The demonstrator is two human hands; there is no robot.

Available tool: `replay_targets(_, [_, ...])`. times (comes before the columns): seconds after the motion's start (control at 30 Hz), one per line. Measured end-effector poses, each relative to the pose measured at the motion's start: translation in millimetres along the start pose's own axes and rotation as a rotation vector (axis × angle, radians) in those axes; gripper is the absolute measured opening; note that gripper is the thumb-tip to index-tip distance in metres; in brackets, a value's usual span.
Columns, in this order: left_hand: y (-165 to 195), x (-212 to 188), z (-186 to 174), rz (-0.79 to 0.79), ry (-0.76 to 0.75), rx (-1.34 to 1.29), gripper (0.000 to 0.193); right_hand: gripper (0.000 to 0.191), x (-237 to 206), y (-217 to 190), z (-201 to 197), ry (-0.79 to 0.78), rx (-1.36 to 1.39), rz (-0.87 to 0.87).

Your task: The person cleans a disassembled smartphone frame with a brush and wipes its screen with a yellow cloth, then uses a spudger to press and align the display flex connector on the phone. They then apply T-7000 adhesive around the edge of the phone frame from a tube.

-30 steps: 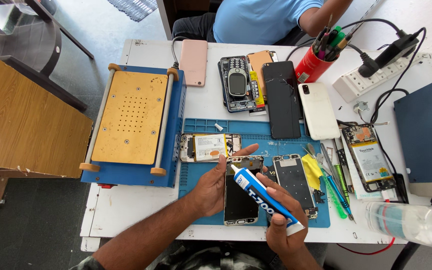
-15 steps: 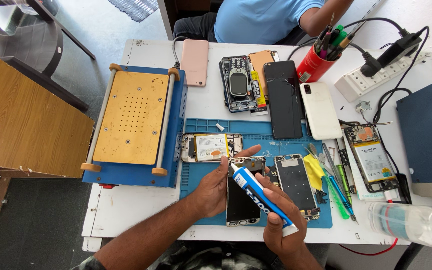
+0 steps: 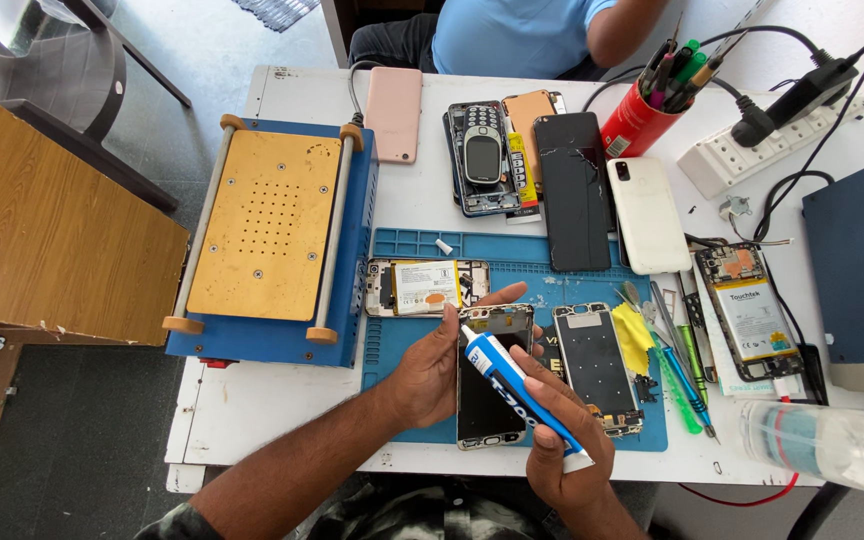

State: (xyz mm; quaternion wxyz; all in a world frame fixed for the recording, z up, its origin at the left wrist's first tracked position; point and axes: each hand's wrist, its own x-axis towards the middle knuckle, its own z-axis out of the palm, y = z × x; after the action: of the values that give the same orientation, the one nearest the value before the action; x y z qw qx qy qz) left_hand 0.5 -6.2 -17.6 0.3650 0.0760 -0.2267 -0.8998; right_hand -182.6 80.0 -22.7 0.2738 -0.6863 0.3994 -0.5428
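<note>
Blue and white, the glue tube (image 3: 520, 395) sits clamped in the fingers of our right hand (image 3: 562, 445), nozzle at the top edge of the open phone frame (image 3: 492, 375). Our left hand (image 3: 439, 365) steadies that frame, fingers curled on its left side, on the blue mat (image 3: 402, 330) near the tabletop's (image 3: 282, 410) front edge.

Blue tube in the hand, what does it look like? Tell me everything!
The tube is blue and white, looks like soft squeezable plastic, with a small white nozzle at its top end. It lies slanted, nozzle pointing up-left over the phone. The right hand grips its lower part; the left hand steadies the phone beside it.
</note>
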Motion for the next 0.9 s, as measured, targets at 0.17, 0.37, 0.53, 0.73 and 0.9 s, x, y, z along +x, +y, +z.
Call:
replay_targets(0.17, [-1.7,-0.9,-1.5,0.02,-0.036,-0.018,0.08,0.039,-2.1,-2.1,-0.5,0.006,0.028,0.011])
replay_targets(0.37, [-2.5,-1.1,-2.2,0.02,-0.031,-0.024,0.08,0.04,-1.6,-1.3,-0.4,0.016,0.028,-0.003])
replay_targets(0.53, [-1.1,-1.2,-2.2,0.008,-0.031,-0.059,0.079,0.039,-0.9,1.6,1.0,0.014,0.024,0.001])
replay_targets(0.73, [-1.0,-1.1,-3.7,0.028,-0.036,-0.034,0.081,0.038,-2.2,0.6,0.8,-0.002,-0.007,0.009])
replay_targets(0.9, [-0.1,-0.4,-4.3,0.025,-0.052,-0.042,0.083,0.037,-0.6,-0.4,1.2,-0.018,-0.002,0.011])
